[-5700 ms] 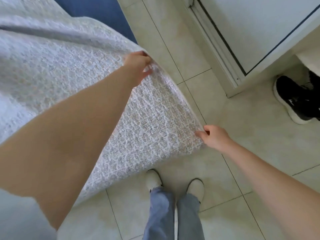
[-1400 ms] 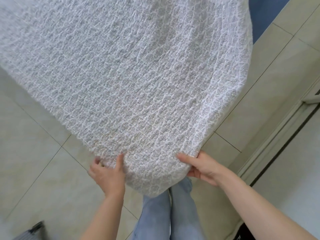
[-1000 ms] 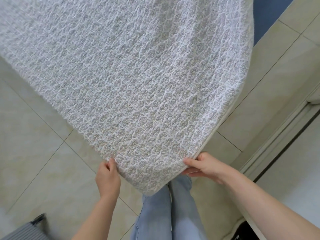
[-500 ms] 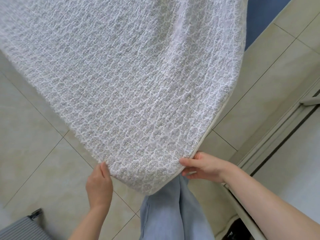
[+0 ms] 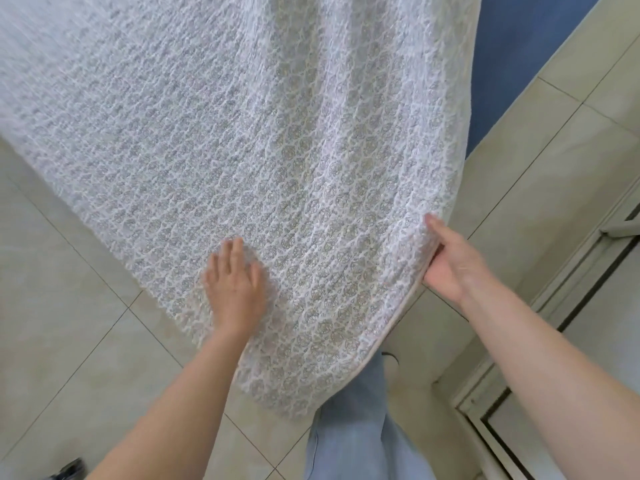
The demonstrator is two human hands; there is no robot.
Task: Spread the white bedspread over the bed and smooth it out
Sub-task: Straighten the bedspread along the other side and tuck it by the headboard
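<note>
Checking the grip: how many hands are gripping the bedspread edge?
1. The right hand pinches the bedspread at its right edge; the left hand lies open on top.

left hand (image 5: 235, 289): released hem, now flat atop bedspread (image 5: 277, 133) | blurred

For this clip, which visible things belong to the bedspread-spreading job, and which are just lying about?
Part of the job:
- white quilted bedspread with grey floral pattern
- left hand, open, flat on the fabric
- right hand, gripping the bedspread's edge
- blue bed surface showing beside it

Lying about:
- dark object at the bottom left, on the beige tiled floor
- white-framed door
</note>
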